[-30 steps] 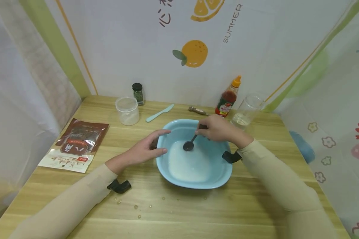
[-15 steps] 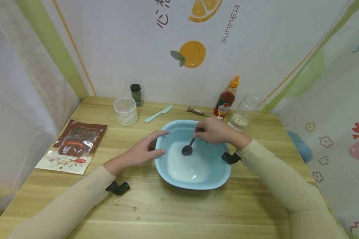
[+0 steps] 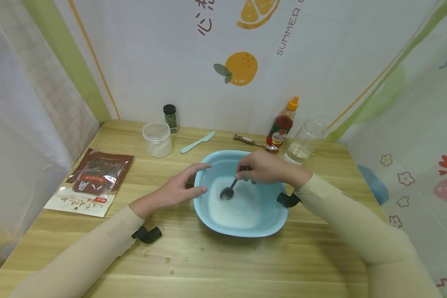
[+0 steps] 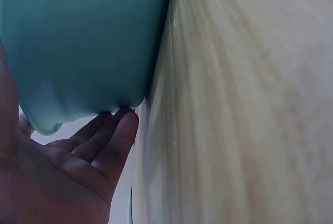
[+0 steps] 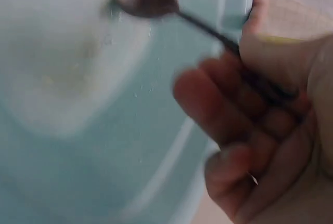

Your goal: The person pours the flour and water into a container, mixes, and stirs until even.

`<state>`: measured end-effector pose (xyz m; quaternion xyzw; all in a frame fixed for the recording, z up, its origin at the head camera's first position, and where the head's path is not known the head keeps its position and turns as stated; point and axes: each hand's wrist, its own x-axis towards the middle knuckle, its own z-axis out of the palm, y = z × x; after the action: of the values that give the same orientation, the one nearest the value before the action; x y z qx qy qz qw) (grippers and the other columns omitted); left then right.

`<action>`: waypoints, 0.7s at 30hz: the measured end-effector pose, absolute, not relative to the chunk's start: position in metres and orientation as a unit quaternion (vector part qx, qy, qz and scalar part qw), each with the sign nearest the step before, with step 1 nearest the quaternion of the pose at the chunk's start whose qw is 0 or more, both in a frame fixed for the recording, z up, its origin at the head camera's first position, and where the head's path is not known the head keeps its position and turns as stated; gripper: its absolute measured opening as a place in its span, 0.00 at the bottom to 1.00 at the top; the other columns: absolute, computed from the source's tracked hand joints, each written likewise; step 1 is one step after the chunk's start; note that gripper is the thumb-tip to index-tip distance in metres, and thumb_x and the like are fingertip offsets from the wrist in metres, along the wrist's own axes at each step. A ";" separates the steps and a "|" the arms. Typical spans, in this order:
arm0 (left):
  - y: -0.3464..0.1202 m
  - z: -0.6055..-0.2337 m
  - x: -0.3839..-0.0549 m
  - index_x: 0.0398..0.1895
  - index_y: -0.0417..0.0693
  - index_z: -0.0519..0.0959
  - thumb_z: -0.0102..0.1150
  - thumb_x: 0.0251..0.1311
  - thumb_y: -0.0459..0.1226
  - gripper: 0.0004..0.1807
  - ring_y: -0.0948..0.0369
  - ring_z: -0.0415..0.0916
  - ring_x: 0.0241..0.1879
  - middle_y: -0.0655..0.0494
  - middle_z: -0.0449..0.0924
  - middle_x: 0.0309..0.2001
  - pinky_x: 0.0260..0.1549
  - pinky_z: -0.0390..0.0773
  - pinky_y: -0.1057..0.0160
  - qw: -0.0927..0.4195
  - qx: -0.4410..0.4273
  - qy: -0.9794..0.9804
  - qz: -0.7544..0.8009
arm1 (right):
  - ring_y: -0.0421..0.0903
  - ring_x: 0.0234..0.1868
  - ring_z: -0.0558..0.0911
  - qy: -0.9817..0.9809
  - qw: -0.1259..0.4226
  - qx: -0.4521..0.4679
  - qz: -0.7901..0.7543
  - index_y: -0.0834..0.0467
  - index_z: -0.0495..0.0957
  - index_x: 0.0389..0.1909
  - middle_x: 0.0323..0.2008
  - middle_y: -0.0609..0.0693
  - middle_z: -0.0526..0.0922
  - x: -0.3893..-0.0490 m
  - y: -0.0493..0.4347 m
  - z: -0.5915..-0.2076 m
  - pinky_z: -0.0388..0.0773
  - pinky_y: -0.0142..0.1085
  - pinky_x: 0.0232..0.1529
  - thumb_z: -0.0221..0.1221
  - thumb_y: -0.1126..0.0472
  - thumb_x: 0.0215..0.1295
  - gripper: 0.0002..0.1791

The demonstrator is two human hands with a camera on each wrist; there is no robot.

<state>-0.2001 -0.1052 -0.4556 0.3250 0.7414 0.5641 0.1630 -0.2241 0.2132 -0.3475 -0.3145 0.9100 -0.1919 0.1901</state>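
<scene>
In the head view a light blue basin (image 3: 242, 231) stands on the wooden table with whitish, cloudy liquid (image 3: 234, 215) in its bottom. My left hand (image 3: 179, 188) holds its left side, thumb and index finger over the rim. The left wrist view has the other fingers (image 4: 117, 135) against the outer wall. My right hand (image 3: 262, 167) reaches over the basin's far right part and pinches the handle of a small dark spoon (image 3: 227, 193). The spoon's bowl is down at the liquid, left of the basin's middle. In the right wrist view the spoon (image 5: 151, 3) is blurred.
Behind the basin lie a pale knife (image 3: 197, 142) and a brown-handled metal spoon (image 3: 255, 142). A sauce bottle (image 3: 280, 126), a tilted-looking glass (image 3: 303, 142), a clear tub (image 3: 158, 140) and a spice jar (image 3: 170, 118) stand along the back. A brown pouch (image 3: 91, 182) lies left. Droplets (image 3: 167, 260) dot the front.
My right hand has moved the dark spoon left and toward me within the basin, uncovering the metal spoon behind it. The left hand stays at the rim.
</scene>
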 end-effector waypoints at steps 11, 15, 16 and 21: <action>-0.104 -0.456 -0.202 0.87 0.45 0.61 0.63 0.81 0.36 0.37 0.38 0.80 0.70 0.31 0.76 0.73 0.64 0.85 0.44 0.159 0.330 0.742 0.561 | 0.42 0.26 0.84 0.938 0.152 -0.263 -0.165 0.56 0.91 0.43 0.26 0.47 0.86 -0.232 0.225 -0.341 0.81 0.40 0.31 0.67 0.54 0.81 0.10; -0.105 -0.456 -0.201 0.87 0.45 0.61 0.63 0.81 0.37 0.37 0.38 0.79 0.70 0.31 0.76 0.73 0.65 0.84 0.43 0.158 0.330 0.743 0.561 | 0.42 0.29 0.84 0.919 0.180 -0.297 -0.184 0.56 0.91 0.45 0.30 0.49 0.88 -0.230 0.217 -0.343 0.82 0.40 0.33 0.66 0.53 0.82 0.11; -0.106 -0.456 -0.201 0.87 0.46 0.61 0.63 0.81 0.37 0.37 0.39 0.79 0.70 0.31 0.76 0.73 0.65 0.84 0.43 0.157 0.330 0.743 0.561 | 0.42 0.29 0.84 0.914 0.193 -0.307 -0.182 0.56 0.91 0.44 0.30 0.48 0.88 -0.229 0.216 -0.342 0.82 0.40 0.33 0.67 0.53 0.82 0.11; -0.106 -0.456 -0.200 0.87 0.48 0.62 0.63 0.81 0.38 0.36 0.39 0.80 0.69 0.32 0.77 0.72 0.65 0.84 0.42 0.154 0.328 0.746 0.558 | 0.42 0.26 0.81 0.915 0.213 -0.303 -0.157 0.58 0.89 0.41 0.23 0.44 0.83 -0.231 0.218 -0.341 0.79 0.39 0.31 0.67 0.55 0.81 0.10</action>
<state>-0.1998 -0.1059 -0.4563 0.3278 0.7464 0.5584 0.1538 -0.2307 0.2185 -0.3413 -0.3032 0.9153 -0.1573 0.2132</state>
